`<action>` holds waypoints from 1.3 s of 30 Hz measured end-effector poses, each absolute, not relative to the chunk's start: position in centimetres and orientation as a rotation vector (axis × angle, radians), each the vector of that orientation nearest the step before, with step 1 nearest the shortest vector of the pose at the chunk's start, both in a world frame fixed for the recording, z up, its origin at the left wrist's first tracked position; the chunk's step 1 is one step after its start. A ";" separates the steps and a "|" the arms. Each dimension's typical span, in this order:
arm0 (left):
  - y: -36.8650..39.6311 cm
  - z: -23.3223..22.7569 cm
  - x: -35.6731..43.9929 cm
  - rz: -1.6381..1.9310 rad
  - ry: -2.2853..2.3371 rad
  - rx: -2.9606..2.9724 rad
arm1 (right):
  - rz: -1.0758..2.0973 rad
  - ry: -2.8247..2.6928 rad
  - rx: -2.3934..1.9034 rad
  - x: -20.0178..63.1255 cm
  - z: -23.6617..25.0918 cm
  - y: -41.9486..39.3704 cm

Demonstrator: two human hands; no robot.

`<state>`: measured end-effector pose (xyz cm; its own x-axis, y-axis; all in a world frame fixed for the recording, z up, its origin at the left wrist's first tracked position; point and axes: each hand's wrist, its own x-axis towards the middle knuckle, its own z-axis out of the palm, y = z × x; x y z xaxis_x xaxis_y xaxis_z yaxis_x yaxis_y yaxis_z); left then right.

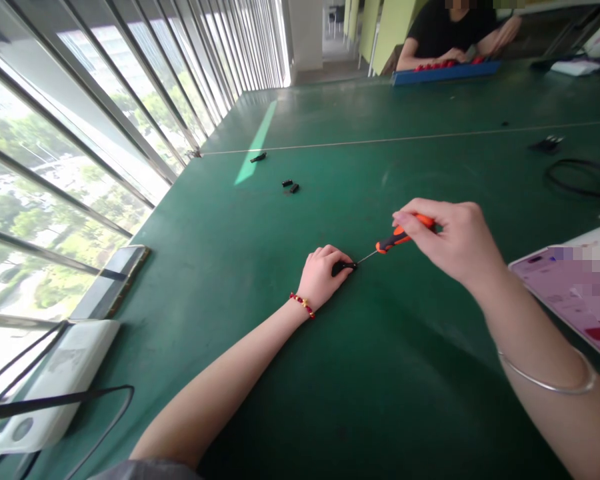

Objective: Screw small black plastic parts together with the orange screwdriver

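My left hand (325,275) rests on the green table and is closed around a small black part (344,267), whose exact kind I cannot make out. In my right hand (455,237) is an orange and black screwdriver (394,237), gripped by its handle and tilted down to the left. Its thin metal shaft reaches the right end of the black part; whether it sits in a screw is too small to tell. Farther up the table lie two short black pieces (291,187) and a longer black piece (259,158).
A tablet or phone with a pink screen (570,293) lies at the right, below a black cable (575,180). At the left edge are a white power strip (65,373) and cords. Across the table, a person in black (450,33) sits behind a blue tray (445,75) holding red items.
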<state>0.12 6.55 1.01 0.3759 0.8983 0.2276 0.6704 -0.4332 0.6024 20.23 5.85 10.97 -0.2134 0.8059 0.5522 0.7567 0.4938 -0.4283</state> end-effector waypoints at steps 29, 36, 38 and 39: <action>6.4 1.3 0.2 0.722 1.376 2.253 | 0.067 -2.146 -1.328 18.6 12.5 6.9; 6.5 1.3 0.3 0.712 1.379 2.267 | -0.057 -2.219 -1.347 18.2 12.8 6.6; 6.5 1.3 0.3 0.712 1.383 2.264 | -0.025 -2.211 -1.326 18.1 12.8 6.5; 6.5 1.3 0.3 0.712 1.382 2.265 | -0.001 -2.207 -1.312 18.1 12.8 6.5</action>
